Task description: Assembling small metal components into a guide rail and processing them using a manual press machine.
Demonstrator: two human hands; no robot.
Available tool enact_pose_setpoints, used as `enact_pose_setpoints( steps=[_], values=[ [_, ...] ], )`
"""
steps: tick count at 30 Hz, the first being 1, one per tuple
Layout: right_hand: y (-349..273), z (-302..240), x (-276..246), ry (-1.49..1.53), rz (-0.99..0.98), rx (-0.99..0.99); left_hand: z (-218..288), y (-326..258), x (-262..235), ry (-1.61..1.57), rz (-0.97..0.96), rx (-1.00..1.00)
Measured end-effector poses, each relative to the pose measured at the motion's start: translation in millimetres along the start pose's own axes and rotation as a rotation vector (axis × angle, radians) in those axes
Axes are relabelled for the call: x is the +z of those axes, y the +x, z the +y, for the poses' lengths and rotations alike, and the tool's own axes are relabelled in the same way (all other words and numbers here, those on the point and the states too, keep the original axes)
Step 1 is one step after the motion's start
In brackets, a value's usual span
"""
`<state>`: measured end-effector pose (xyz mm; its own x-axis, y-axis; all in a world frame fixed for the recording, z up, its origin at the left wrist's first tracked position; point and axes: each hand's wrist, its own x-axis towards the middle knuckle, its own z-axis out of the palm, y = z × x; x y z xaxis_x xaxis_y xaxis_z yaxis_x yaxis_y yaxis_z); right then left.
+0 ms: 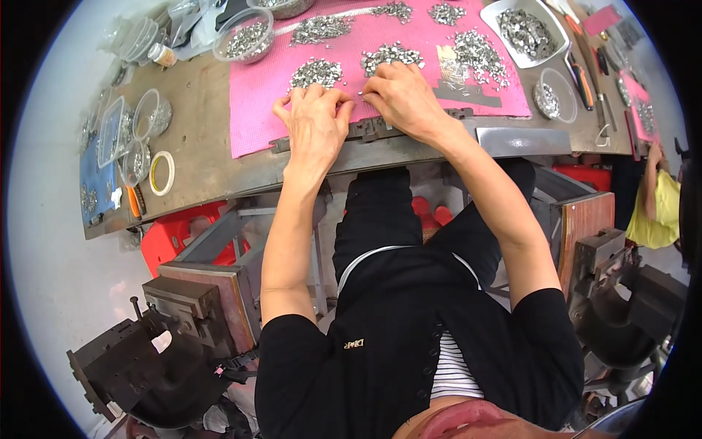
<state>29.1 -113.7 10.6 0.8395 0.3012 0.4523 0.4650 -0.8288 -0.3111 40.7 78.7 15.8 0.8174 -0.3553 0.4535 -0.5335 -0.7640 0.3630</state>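
Observation:
My left hand (316,121) and my right hand (401,99) rest side by side at the near edge of a pink mat (256,110), fingers curled down over a dark metal fixture bar (369,130) at the bench's front. The fingertips of both hands pinch at tiny silvery metal parts between them; what exactly each holds is too small to tell. Several heaps of small silvery parts (316,73) lie on the mat just beyond my knuckles, another heap (391,55) further right.
A clear bowl of parts (245,38) stands at the back left, a white tray of parts (526,33) at the back right. Clear cups (150,113) and a tape roll (161,173) sit on the left. Another person in yellow (654,208) is at the right. Red stools (172,238) stand under the bench.

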Motion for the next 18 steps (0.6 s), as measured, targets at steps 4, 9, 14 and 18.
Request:
enact_pose_setpoints(
  steps=[4,9,14,18],
  values=[
    [1.8,-3.7,3.6,-0.042,0.01,-0.024,-0.9,3.3,1.1,0.001,-0.024,0.092],
    [5.2,2.0,-0.3,-0.032,-0.022,-0.074,-4.3,10.9,-2.1,-0.075,-0.123,0.113],
    [-21.5,24.9,-39.9,0.319,-0.001,0.064,15.9,3.2,0.8,-0.2,-0.033,0.171],
    [-49.9,23.5,-55.3,0.367,0.001,0.091,39.0,-2.8,11.6,-0.318,-0.038,0.255]
  ],
)
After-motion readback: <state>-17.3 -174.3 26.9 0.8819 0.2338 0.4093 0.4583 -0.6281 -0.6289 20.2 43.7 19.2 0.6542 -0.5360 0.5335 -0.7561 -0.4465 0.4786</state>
